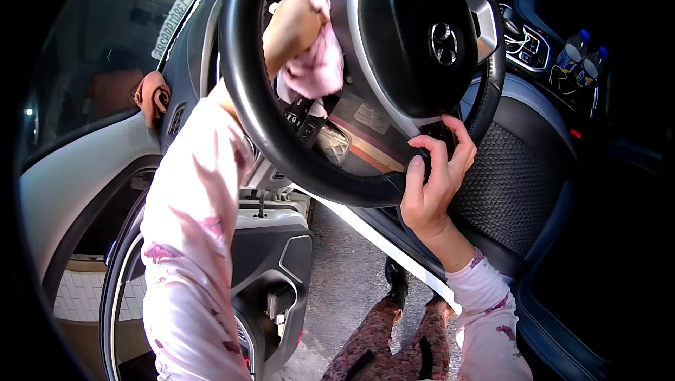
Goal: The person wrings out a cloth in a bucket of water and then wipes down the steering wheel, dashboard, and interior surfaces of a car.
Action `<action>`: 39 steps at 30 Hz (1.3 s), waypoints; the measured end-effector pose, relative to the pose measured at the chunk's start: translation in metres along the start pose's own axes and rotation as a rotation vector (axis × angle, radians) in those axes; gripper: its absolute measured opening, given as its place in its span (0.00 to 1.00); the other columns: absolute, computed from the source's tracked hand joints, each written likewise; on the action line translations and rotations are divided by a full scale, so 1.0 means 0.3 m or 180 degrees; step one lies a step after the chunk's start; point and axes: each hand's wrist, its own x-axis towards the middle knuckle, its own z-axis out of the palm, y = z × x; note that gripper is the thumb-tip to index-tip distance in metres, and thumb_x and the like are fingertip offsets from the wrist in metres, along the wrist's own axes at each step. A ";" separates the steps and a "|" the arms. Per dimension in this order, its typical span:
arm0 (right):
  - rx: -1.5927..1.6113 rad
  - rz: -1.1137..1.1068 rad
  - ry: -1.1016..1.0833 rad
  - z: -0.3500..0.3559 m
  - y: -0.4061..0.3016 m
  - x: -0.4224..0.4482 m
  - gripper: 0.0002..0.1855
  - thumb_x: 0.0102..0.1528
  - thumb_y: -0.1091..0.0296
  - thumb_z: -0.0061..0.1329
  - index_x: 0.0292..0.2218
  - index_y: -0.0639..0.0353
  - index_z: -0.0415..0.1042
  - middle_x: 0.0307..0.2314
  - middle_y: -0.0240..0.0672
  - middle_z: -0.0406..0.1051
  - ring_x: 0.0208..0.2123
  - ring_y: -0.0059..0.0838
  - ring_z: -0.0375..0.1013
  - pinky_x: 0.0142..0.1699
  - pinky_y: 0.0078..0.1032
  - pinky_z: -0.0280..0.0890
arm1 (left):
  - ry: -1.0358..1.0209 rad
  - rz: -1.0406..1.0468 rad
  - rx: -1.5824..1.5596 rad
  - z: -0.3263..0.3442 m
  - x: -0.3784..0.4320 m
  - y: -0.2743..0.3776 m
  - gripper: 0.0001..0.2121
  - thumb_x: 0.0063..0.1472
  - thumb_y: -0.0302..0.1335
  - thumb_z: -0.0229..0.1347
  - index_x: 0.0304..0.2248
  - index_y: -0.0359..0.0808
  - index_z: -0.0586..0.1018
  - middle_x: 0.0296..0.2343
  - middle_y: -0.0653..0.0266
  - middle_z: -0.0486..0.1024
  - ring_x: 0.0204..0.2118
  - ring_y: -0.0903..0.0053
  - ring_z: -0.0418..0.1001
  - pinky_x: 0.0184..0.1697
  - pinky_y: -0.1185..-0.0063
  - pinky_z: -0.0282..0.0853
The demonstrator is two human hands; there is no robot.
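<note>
My left hand (296, 25) reaches past the rim of a black steering wheel (311, 175) and holds a crumpled pink cloth (318, 62). The cloth lies against the area behind the wheel, beside the steering column stalks (298, 112); its far part is hidden by the wheel's silver spoke. At the wheel's lower spoke, my right hand (439, 175) grips the rim, thumb and fingers curled around it. The wheel's black centre pad (414, 38) carries a Hyundai emblem (443, 43).
The open car door (271, 275) stands at lower left. A folded brown cloth (153, 97) rests on the dashboard by the windscreen. Two bottles with blue caps (572, 53) stand in the centre console. A black seat (506, 175) lies to the right; a floor mat (369, 128) shows below.
</note>
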 end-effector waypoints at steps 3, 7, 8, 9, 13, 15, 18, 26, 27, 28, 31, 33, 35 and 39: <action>-0.0002 -0.0001 0.0024 0.008 -0.003 -0.005 0.10 0.44 0.74 0.41 0.32 0.61 0.69 0.47 0.51 0.57 0.48 0.46 0.55 0.53 0.37 0.45 | 0.0063 -0.0262 -0.0131 0.044 0.138 -0.064 0.07 0.56 0.23 0.50 0.30 0.29 0.78 0.23 0.48 0.75 0.27 0.59 0.74 0.33 0.70 0.67; -0.0091 -0.0068 0.0022 0.003 0.009 -0.002 0.10 0.45 0.75 0.41 0.32 0.61 0.69 0.47 0.52 0.57 0.48 0.47 0.56 0.53 0.38 0.46 | -0.0183 -0.0389 -0.0115 0.075 0.198 -0.041 0.08 0.57 0.25 0.52 0.32 0.28 0.77 0.23 0.54 0.74 0.27 0.67 0.73 0.32 0.74 0.68; -0.0062 -0.0110 0.0009 0.004 0.009 -0.002 0.10 0.45 0.75 0.41 0.32 0.61 0.69 0.47 0.52 0.57 0.48 0.47 0.56 0.53 0.38 0.46 | -0.0271 -0.0407 -0.0068 0.062 0.185 -0.034 0.08 0.58 0.26 0.52 0.33 0.28 0.77 0.23 0.56 0.74 0.27 0.69 0.73 0.32 0.75 0.68; -0.0066 -0.0132 0.0003 0.000 0.015 -0.003 0.10 0.45 0.75 0.41 0.32 0.61 0.69 0.47 0.52 0.57 0.47 0.47 0.56 0.53 0.38 0.46 | -0.0375 -0.0392 -0.0051 0.054 0.170 -0.021 0.09 0.58 0.26 0.52 0.33 0.27 0.77 0.23 0.57 0.74 0.27 0.72 0.73 0.32 0.76 0.68; -0.0127 -0.0157 0.0035 -0.007 0.032 -0.004 0.11 0.45 0.75 0.41 0.33 0.61 0.69 0.47 0.52 0.57 0.47 0.46 0.56 0.52 0.37 0.46 | -0.0745 -0.0354 0.0103 -0.019 0.071 0.017 0.11 0.60 0.28 0.54 0.35 0.26 0.76 0.23 0.63 0.74 0.27 0.80 0.72 0.31 0.80 0.69; -0.0091 -0.0135 0.0024 -0.004 0.017 -0.006 0.11 0.45 0.75 0.41 0.33 0.61 0.69 0.47 0.52 0.57 0.47 0.46 0.56 0.51 0.37 0.46 | -0.0575 -0.0261 -0.0061 -0.063 0.000 -0.002 0.15 0.56 0.35 0.59 0.31 0.27 0.79 0.22 0.47 0.75 0.26 0.63 0.75 0.33 0.72 0.67; -0.0091 -0.0127 -0.0006 0.006 0.015 -0.009 0.11 0.44 0.75 0.42 0.33 0.60 0.69 0.47 0.52 0.58 0.46 0.45 0.56 0.50 0.36 0.47 | -0.1178 0.0009 0.0129 -0.150 -0.066 0.003 0.15 0.59 0.32 0.56 0.34 0.23 0.75 0.23 0.64 0.74 0.25 0.84 0.69 0.31 0.82 0.68; -0.0154 -0.0091 -0.0008 -0.001 0.019 -0.008 0.09 0.45 0.75 0.42 0.32 0.58 0.69 0.47 0.49 0.58 0.48 0.44 0.56 0.52 0.36 0.46 | -0.1000 -0.0761 -0.0953 -0.262 -0.253 0.131 0.09 0.56 0.25 0.55 0.34 0.28 0.78 0.26 0.62 0.77 0.26 0.81 0.75 0.29 0.82 0.70; -0.0098 -0.0096 -0.0006 0.001 0.013 -0.009 0.09 0.46 0.74 0.42 0.33 0.59 0.69 0.47 0.49 0.58 0.48 0.44 0.56 0.53 0.37 0.46 | -0.0689 -0.0969 -0.1496 -0.281 -0.287 0.132 0.08 0.56 0.24 0.55 0.34 0.28 0.78 0.26 0.62 0.77 0.27 0.80 0.75 0.30 0.82 0.70; -0.0042 -0.0101 -0.0002 -0.002 0.006 -0.010 0.10 0.46 0.74 0.42 0.33 0.59 0.69 0.47 0.49 0.58 0.48 0.45 0.56 0.53 0.37 0.46 | -0.0330 -0.1144 -0.2119 -0.303 -0.323 0.131 0.08 0.55 0.24 0.55 0.34 0.29 0.79 0.26 0.61 0.78 0.27 0.79 0.76 0.30 0.82 0.71; 0.0028 -0.0064 0.0044 -0.008 0.015 -0.020 0.11 0.47 0.75 0.43 0.35 0.61 0.68 0.48 0.50 0.57 0.49 0.46 0.55 0.54 0.38 0.47 | 0.1567 -0.1610 -0.2623 -0.249 -0.436 0.216 0.14 0.60 0.24 0.52 0.45 0.29 0.74 0.35 0.60 0.76 0.34 0.80 0.75 0.38 0.84 0.71; 0.0112 -0.0008 0.0178 -0.028 0.030 -0.034 0.12 0.47 0.76 0.43 0.36 0.63 0.67 0.48 0.51 0.57 0.49 0.46 0.55 0.54 0.38 0.47 | 0.2270 -0.1442 -0.1851 -0.168 -0.560 0.242 0.16 0.60 0.24 0.52 0.47 0.26 0.71 0.41 0.58 0.73 0.44 0.78 0.70 0.51 0.80 0.63; 0.0411 0.0112 0.0378 -0.044 0.011 -0.060 0.13 0.47 0.78 0.43 0.38 0.66 0.66 0.48 0.53 0.57 0.49 0.47 0.56 0.54 0.39 0.50 | 0.2786 -0.1507 -0.1683 -0.124 -0.724 0.230 0.21 0.62 0.25 0.51 0.52 0.25 0.66 0.48 0.55 0.67 0.49 0.76 0.66 0.56 0.77 0.58; 0.0635 0.0299 0.0595 -0.084 0.016 -0.114 0.14 0.47 0.80 0.42 0.38 0.66 0.64 0.48 0.53 0.58 0.48 0.45 0.59 0.55 0.37 0.51 | 0.2801 -0.0983 -0.2028 0.076 -0.914 0.326 0.25 0.63 0.22 0.46 0.58 0.29 0.54 0.56 0.53 0.57 0.58 0.69 0.55 0.62 0.72 0.46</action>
